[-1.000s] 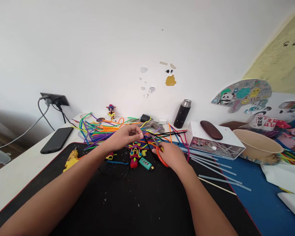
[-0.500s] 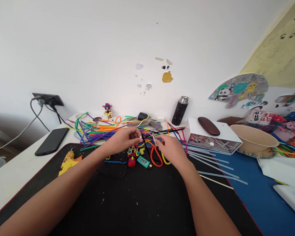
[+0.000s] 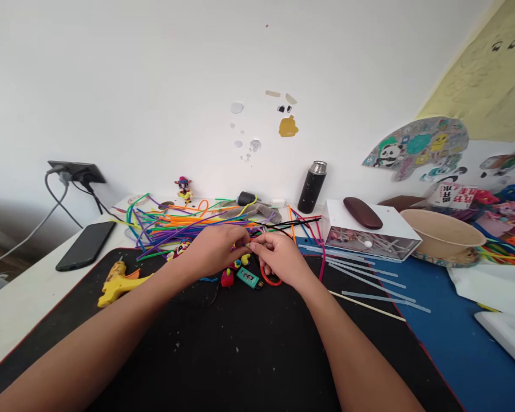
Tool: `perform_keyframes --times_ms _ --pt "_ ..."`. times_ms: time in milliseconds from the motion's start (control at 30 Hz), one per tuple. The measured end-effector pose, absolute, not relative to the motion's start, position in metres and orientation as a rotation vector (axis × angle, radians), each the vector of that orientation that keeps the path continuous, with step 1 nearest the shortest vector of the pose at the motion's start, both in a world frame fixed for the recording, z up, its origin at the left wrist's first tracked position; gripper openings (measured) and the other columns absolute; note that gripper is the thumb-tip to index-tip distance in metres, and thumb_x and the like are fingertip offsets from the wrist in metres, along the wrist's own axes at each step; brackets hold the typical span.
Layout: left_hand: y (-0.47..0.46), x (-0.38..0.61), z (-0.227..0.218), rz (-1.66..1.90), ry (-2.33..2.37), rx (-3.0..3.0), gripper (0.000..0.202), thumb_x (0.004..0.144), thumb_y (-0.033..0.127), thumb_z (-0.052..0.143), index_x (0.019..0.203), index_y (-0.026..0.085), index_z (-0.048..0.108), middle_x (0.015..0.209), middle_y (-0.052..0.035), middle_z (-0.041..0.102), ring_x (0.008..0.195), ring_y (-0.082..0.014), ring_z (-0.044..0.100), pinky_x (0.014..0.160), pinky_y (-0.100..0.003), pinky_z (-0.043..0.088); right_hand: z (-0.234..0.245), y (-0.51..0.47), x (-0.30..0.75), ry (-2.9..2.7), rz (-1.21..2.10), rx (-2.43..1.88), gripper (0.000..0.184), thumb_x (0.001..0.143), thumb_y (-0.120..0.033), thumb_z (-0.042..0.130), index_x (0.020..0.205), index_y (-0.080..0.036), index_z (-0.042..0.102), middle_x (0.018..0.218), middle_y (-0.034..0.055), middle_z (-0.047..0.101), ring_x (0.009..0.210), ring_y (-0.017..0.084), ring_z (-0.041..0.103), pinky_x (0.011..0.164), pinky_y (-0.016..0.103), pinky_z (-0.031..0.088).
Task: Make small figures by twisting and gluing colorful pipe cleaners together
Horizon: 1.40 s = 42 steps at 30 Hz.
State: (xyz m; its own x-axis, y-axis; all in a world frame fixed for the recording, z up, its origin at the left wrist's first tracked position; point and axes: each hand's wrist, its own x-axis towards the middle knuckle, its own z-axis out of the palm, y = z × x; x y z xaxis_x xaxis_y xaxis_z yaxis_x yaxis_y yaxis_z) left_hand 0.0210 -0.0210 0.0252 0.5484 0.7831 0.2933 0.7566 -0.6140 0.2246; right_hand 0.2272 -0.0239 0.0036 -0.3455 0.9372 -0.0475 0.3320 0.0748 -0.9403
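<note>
My left hand (image 3: 223,246) is closed in a pinch on a small pale yellow piece (image 3: 248,245), too small to name. Close against it, my right hand (image 3: 278,257) has its thumb and fingers closed together at the same spot; what they hold is hidden. An orange loop-shaped handle (image 3: 271,279) shows just below my right hand. Under my hands lie a teal USB stick (image 3: 248,278) and a small red piece (image 3: 227,278), with yellow fuzzy bits (image 3: 242,261) beside them. Colourful pipe cleaners (image 3: 167,226) are heaped behind my left hand.
A yellow glue gun (image 3: 118,284) and a black phone (image 3: 86,246) lie at left. Behind stand a small figure (image 3: 183,190) and a black flask (image 3: 312,187). Rightward are a white box (image 3: 397,229) with a glasses case (image 3: 363,213), translucent glue sticks (image 3: 371,278) and a bowl (image 3: 444,229).
My right hand has moved left, so the fingertips of both hands now meet. The yellow loop beside the orange one is now hidden. The view has shifted slightly.
</note>
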Motion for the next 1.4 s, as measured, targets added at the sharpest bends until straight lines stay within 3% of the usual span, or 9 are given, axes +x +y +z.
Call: perform_keyframes --times_ms 300,667,900,1200,1400 --pt "-0.022 0.023 0.026 0.642 1.283 2.498 0.024 0.098 0.043 0.061 0.093 0.021 0.067 0.081 -0.001 0.072 0.069 -0.017 0.063 0.061 -0.026 0.038 0.002 -0.023 0.227 -1.692 1.335 -1.208 0.015 0.094 -0.033 0.064 0.089 -0.02 0.068 0.054 -0.0063 0.057 0.039 0.009 0.053 0.04 0.018 0.036" --pt "-0.021 0.023 0.028 0.79 1.085 1.993 0.026 0.091 0.045 0.071 0.095 0.019 0.068 0.075 0.0006 0.066 0.067 -0.0143 0.058 0.062 -0.025 0.046 -0.001 -0.022 0.227 -1.569 1.451 -1.061 0.025 0.091 -0.045 0.066 0.087 -0.02 0.062 0.05 -0.0083 0.054 0.037 0.009 0.052 0.036 0.018 0.035" --pt "-0.013 0.019 0.022 0.791 0.935 1.697 0.03 0.084 0.042 0.08 0.098 0.016 0.071 0.083 -0.0032 0.071 0.075 -0.0155 0.065 0.069 -0.027 0.052 0.001 -0.024 0.226 -1.54 1.459 -1.043 0.028 0.09 -0.047 0.068 0.09 -0.02 0.062 0.049 -0.0086 0.055 0.037 0.009 0.051 0.037 0.018 0.036" --pt "-0.018 0.021 0.025 0.816 1.083 1.944 0.026 0.091 0.043 0.07 0.096 0.017 0.072 0.078 -0.0022 0.071 0.07 -0.0157 0.064 0.066 -0.026 0.051 -0.001 -0.022 0.225 -1.526 1.509 -1.017 0.03 0.09 -0.049 0.069 0.091 -0.02 0.061 0.06 -0.0062 0.06 0.039 0.008 0.053 0.036 0.018 0.034" --pt "-0.022 0.024 0.029 0.835 1.08 1.985 0.026 0.09 0.043 0.071 0.098 0.018 0.073 0.079 -0.0021 0.071 0.071 -0.016 0.064 0.066 -0.027 0.051 -0.005 -0.021 0.224 -1.479 1.524 -0.986 0.031 0.087 -0.049 0.072 0.088 -0.02 0.06 0.052 -0.0085 0.056 0.036 0.008 0.05 0.035 0.018 0.034"
